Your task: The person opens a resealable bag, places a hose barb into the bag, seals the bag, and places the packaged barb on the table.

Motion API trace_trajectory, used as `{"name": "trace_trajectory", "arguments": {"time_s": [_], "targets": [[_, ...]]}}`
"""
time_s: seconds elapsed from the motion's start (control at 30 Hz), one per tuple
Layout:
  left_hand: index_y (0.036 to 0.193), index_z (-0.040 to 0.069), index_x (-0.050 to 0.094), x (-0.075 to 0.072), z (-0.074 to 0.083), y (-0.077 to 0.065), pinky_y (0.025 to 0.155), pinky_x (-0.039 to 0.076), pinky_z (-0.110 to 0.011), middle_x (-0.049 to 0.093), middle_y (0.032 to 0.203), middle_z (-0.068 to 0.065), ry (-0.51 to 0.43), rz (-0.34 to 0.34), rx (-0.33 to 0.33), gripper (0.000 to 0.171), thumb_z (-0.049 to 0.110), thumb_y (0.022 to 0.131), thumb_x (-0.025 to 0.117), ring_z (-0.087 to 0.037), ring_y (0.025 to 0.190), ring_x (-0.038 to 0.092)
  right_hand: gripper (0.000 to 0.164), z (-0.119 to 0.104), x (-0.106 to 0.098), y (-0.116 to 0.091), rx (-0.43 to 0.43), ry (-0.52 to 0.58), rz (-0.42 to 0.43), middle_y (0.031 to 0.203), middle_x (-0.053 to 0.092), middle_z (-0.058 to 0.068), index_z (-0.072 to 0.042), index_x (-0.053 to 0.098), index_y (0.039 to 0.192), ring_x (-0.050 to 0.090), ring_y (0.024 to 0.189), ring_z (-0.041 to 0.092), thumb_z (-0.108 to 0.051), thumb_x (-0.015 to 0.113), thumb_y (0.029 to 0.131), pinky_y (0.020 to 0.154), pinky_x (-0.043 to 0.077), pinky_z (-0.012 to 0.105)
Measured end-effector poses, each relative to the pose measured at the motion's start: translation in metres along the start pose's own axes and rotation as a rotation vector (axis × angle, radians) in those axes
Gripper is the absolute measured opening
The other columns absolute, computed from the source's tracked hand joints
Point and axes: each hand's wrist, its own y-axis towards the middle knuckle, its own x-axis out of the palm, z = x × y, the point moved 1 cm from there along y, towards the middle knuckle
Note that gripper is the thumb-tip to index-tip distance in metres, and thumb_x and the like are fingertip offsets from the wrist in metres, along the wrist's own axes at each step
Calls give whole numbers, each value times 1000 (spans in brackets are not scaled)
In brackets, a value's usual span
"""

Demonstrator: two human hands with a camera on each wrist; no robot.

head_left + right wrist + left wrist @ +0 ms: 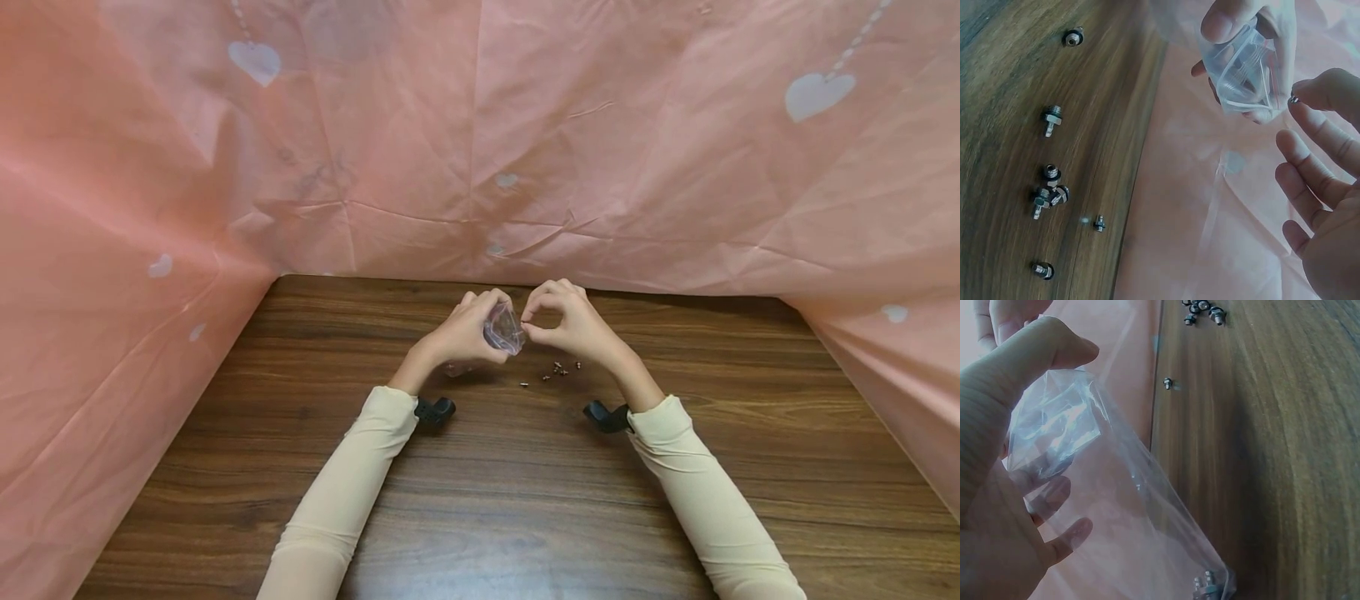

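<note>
My left hand (463, 329) grips a clear plastic bag (502, 329) near its mouth, which gapes toward the right hand. In the left wrist view, a few metal fittings (1209, 586) lie in the bag's bottom corner. Between thumb and index finger, my right hand (576, 323) pinches a small metal fitting (1294, 99) just beside the bag's mouth. The other fingers of that hand are loosely bent. Several more barbed fittings (1052, 119) with dark rings lie scattered on the table below the hands.
The brown wood-grain table (480, 492) runs back to a pink sheet (420, 150) with white hearts, which also hangs at both sides. A dark wrist mount (435, 411) sits on the left wrist, and another wrist mount (606, 417) on the right.
</note>
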Motion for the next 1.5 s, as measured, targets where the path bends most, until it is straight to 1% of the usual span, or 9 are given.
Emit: {"name": "trace_trajectory", "arguments": {"time_s": [0.17,0.4,0.53,0.8,0.87,1.07,1.37,1.5], "targets": [[127,16,50,-3,2,3,91,40,-42,60,122,-5,0,2,7,71,19,68,90,-28,111,44,11,0,0,1,-8,3,15,104,69,7,-13,73,88,54,101,26,-7,81,82,93,29,45],[126,15,51,-4,2,6,89,38,-40,59,118,-5,-2,-5,9,68,20,70,89,-26,109,44,12,0,-1,1,-7,6,25,104,69,8,-12,73,88,53,101,26,-6,81,82,94,29,46],[127,14,51,-4,3,6,90,38,-39,59,119,-5,-1,-9,11,68,22,71,88,-26,109,44,12,0,-1,0,0,11,22,105,69,9,-11,73,89,53,101,26,-6,81,82,96,29,48],[127,15,51,-1,2,5,91,39,-42,59,123,-6,2,-22,-5,68,20,71,89,-27,111,44,12,0,1,0,1,24,19,105,68,9,-10,73,89,54,104,28,-6,81,82,100,30,51],[128,15,51,0,2,6,92,39,-42,60,124,-6,7,-25,-5,68,20,71,89,-27,112,44,12,0,2,0,5,29,16,105,68,10,-10,73,89,54,105,28,-6,81,82,100,29,51],[128,16,51,1,2,6,92,39,-43,60,124,-7,3,-27,-3,69,20,70,89,-28,112,44,12,1,4,-2,11,31,16,106,68,11,-9,72,89,53,103,28,-5,81,81,97,28,47],[128,17,51,1,2,8,93,38,-41,60,124,-6,0,-27,-4,69,21,70,89,-26,112,43,13,3,4,-1,10,37,22,106,68,10,-9,72,89,52,102,27,-4,82,81,96,29,46],[127,16,52,1,4,8,94,39,-41,61,123,-6,10,-19,7,69,21,68,89,-27,110,45,13,4,5,0,-4,34,28,104,69,10,-10,73,88,53,101,27,-5,81,81,95,29,46]]}}
